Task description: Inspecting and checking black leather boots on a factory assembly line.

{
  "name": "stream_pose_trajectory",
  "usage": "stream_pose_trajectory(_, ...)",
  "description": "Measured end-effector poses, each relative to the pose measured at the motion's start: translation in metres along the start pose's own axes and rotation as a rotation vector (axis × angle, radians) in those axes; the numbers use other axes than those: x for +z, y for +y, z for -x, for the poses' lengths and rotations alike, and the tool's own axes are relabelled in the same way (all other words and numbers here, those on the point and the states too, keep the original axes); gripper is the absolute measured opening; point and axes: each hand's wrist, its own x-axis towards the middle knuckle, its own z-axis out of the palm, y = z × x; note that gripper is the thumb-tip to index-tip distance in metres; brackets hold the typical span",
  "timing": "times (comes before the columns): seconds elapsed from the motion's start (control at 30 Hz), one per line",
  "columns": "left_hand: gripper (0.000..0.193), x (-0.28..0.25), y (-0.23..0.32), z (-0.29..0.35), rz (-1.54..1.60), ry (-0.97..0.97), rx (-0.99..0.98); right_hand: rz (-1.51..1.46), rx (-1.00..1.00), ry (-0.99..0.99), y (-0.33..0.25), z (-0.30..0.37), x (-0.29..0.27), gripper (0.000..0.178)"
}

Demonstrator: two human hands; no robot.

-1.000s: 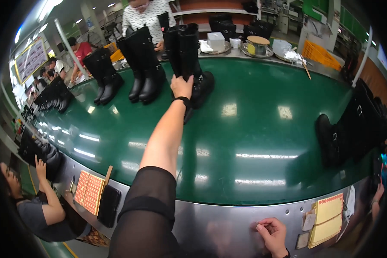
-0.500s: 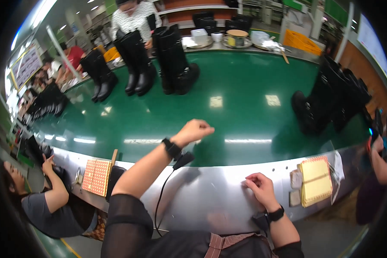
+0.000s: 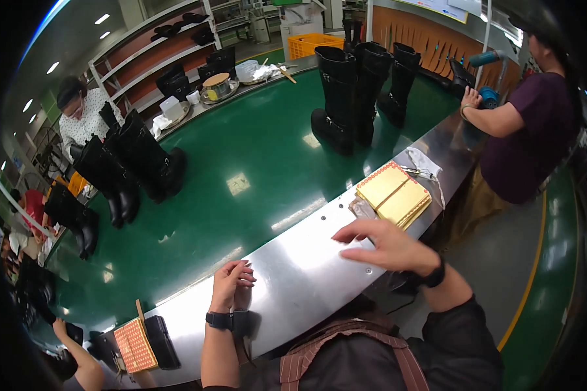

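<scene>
My left hand (image 3: 231, 285) hovers by the inner edge of the metal ledge (image 3: 300, 274), its fingers loosely bent and partly apart, holding nothing. Farther right, my right hand (image 3: 388, 249) is open above the ledge, thumb and fingers spread. It is nearest to a banded stack of yellow cards (image 3: 395, 194), which lies just beyond it. Black wristbands are on both wrists. Tall black boots (image 3: 336, 104) with buckled straps stand upright across the green surface (image 3: 241, 150), and more black boots (image 3: 140, 159) are at the left.
A red-patterned card stack (image 3: 135, 345) and a dark flat case (image 3: 163, 342) rest on the ledge at lower left. A person in purple (image 3: 535, 130) handles a boot at right. Another person (image 3: 85, 117) is across the surface. Trays with a tin (image 3: 216, 88) line the far side.
The view has swung to the right. My left hand has drawn back from over the green surface to the ledge. My right hand has come closer to the yellow card stack and spread wider.
</scene>
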Motion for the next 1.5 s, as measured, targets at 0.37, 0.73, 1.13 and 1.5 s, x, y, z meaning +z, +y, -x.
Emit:
stream_pose_trajectory(0.37,0.027,0.000,-0.001,0.001,0.003,-0.019,0.068,0.841,0.049,0.496,-0.006,-0.104,-0.189,0.060)
stream_pose_trajectory(0.73,0.026,-0.007,-0.004,0.004,0.086,0.005,0.054,0.882,0.251,0.586,0.100,-0.241,-0.249,0.088)
stream_pose_trajectory(1.13,0.026,-0.003,0.002,0.005,0.059,0.047,0.040,0.745,0.075,0.143,0.063,-0.240,-0.221,0.076)
stream_pose_trajectory(1.5,0.042,0.010,0.005,0.004,-0.137,0.081,0.118,0.743,-0.330,0.568,-0.001,-0.228,-0.159,0.038)
